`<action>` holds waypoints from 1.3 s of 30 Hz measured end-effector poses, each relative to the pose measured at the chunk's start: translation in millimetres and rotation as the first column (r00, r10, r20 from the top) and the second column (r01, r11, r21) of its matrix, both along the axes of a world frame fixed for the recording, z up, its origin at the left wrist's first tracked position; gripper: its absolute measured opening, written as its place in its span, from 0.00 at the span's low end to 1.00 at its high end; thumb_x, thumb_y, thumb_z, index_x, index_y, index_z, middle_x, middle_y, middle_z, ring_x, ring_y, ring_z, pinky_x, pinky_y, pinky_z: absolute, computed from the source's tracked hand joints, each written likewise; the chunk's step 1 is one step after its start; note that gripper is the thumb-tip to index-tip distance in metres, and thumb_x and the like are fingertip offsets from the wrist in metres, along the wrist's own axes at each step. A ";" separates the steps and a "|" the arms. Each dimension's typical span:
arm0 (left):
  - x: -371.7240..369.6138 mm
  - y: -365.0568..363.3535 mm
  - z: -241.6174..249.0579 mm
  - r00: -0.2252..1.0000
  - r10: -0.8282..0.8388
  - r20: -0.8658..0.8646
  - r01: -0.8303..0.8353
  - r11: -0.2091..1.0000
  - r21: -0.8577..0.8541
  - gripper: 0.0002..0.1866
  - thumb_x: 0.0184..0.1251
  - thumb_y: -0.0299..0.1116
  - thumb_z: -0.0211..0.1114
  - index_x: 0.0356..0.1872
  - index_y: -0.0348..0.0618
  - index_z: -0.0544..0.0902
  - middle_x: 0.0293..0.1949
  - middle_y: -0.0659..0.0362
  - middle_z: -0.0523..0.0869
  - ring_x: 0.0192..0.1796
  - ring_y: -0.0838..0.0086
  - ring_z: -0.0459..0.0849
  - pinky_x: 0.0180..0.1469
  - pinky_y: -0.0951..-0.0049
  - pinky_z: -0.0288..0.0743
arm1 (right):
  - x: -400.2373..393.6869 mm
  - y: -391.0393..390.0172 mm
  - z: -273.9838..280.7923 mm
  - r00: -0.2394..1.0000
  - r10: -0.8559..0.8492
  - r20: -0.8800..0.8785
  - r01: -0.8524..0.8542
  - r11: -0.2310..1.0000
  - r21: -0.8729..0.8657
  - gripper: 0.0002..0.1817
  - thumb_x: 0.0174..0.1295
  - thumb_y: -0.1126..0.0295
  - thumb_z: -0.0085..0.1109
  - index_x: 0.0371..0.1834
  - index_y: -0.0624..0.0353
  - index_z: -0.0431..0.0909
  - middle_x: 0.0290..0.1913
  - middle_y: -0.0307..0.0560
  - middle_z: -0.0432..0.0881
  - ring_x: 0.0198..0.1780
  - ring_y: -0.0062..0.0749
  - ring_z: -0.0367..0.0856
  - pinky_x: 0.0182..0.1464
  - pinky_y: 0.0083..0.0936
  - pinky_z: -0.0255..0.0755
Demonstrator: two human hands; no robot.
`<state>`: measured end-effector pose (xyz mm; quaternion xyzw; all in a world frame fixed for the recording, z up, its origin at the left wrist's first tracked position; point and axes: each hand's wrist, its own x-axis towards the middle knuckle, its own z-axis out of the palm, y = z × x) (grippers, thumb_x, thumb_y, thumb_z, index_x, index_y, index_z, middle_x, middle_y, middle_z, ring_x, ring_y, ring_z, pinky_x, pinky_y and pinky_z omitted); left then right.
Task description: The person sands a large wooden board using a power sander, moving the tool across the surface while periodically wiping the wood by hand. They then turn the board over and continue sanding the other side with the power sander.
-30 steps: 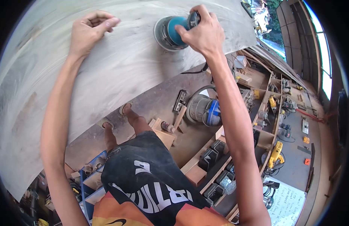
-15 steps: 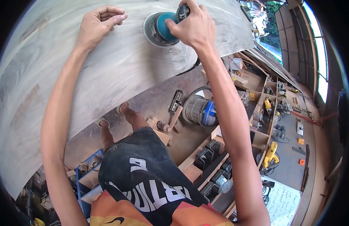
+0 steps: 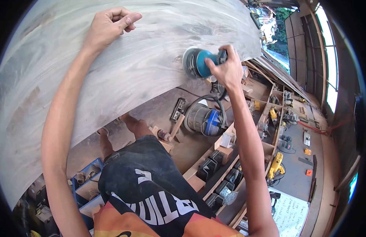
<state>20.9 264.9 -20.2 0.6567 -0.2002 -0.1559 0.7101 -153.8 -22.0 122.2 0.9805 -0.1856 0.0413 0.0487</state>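
Observation:
A teal and black random orbital sander [image 3: 199, 63] is in my right hand [image 3: 227, 70], with the fingers wrapped over its top. Its round pad meets the front edge of a wide grey-streaked wooden panel [image 3: 127, 63] and looks slightly tilted. Over the panel's middle, my left hand [image 3: 110, 28] is closed, its fingers curled in and thumb against them. Nothing shows in it. A dark cord [image 3: 187, 93] trails below the panel's edge near the sander.
On the floor stands a shop vacuum [image 3: 204, 118] with a hose, near wood offcuts [image 3: 177, 128]. Right of me, a wooden shelf unit holds black cases [image 3: 210, 164] and several power tools, including a yellow one [image 3: 276, 166]. A blue organiser [image 3: 88, 185] sits at lower left.
My right hand has brought the sander right and nearer to me, to the panel's front edge. My left hand has shifted slightly right. The view has moved a little.

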 end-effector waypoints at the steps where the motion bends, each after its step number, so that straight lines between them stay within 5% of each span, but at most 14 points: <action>1: -1.1 -0.2 -0.1 1.000 0.003 -0.014 -0.003 1.000 -0.009 0.13 0.77 0.42 0.69 0.41 0.42 0.89 0.29 0.65 0.88 0.32 0.86 0.81 0.33 0.83 0.71 | -8.4 5.8 1.4 1.000 0.018 -0.019 -0.018 1.000 0.019 0.29 0.48 0.53 0.78 0.52 0.49 0.78 0.46 0.55 0.80 0.47 0.55 0.85 0.48 0.49 0.78; 13: 1.9 0.9 -6.9 0.996 -0.091 0.019 0.091 0.995 -0.028 0.09 0.79 0.36 0.65 0.43 0.40 0.86 0.33 0.64 0.87 0.35 0.83 0.81 0.37 0.79 0.74 | -36.7 67.5 20.9 0.980 0.135 -0.147 -0.108 0.978 0.178 0.25 0.48 0.65 0.77 0.50 0.51 0.78 0.44 0.56 0.76 0.47 0.57 0.81 0.48 0.47 0.77; 32: 2.0 -2.5 -1.8 0.998 -0.052 0.016 0.051 0.997 0.065 0.10 0.79 0.37 0.65 0.42 0.40 0.86 0.32 0.64 0.85 0.33 0.84 0.78 0.36 0.79 0.74 | 3.9 25.1 5.9 0.997 0.047 -0.069 -0.045 0.999 0.030 0.27 0.49 0.59 0.78 0.51 0.51 0.78 0.45 0.56 0.78 0.46 0.56 0.83 0.49 0.47 0.78; 39: 1.4 -3.8 -0.5 0.998 -0.059 -0.010 0.060 0.998 0.035 0.13 0.83 0.39 0.60 0.42 0.41 0.86 0.31 0.65 0.84 0.30 0.85 0.76 0.33 0.81 0.73 | 8.1 40.9 1.7 0.984 0.177 0.013 -0.177 0.982 0.057 0.26 0.50 0.60 0.79 0.51 0.51 0.78 0.47 0.56 0.77 0.47 0.57 0.82 0.46 0.48 0.78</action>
